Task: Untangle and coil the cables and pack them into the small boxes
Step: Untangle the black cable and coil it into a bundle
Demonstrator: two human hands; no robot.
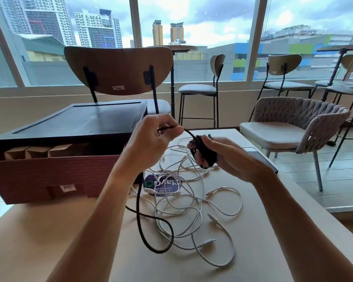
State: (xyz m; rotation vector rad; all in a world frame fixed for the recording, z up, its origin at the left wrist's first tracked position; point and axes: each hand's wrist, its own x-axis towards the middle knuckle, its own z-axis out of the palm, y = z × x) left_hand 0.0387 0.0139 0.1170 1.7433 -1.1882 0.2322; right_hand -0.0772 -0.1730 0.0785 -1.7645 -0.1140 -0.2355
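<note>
My right hand [224, 157] grips a bundle of coiled black cable [204, 152] above the table. My left hand [153, 137] pinches the same black cable a short way from the coil, and its loose tail [139, 210] hangs down behind my left forearm and loops on the table. A tangle of white cables [192, 202] lies spread on the beige table [90, 241] below my hands. Several small brown cardboard boxes [37, 151] stand inside a large reddish-brown box [49, 176] at the left.
The big box's dark lid [80, 121] leans open behind it. A round blue sticker [163, 184] lies under the white cables. A grey flat device [261, 159] sits at the table's right edge. Chairs [118, 70] and stools stand beyond, by the windows.
</note>
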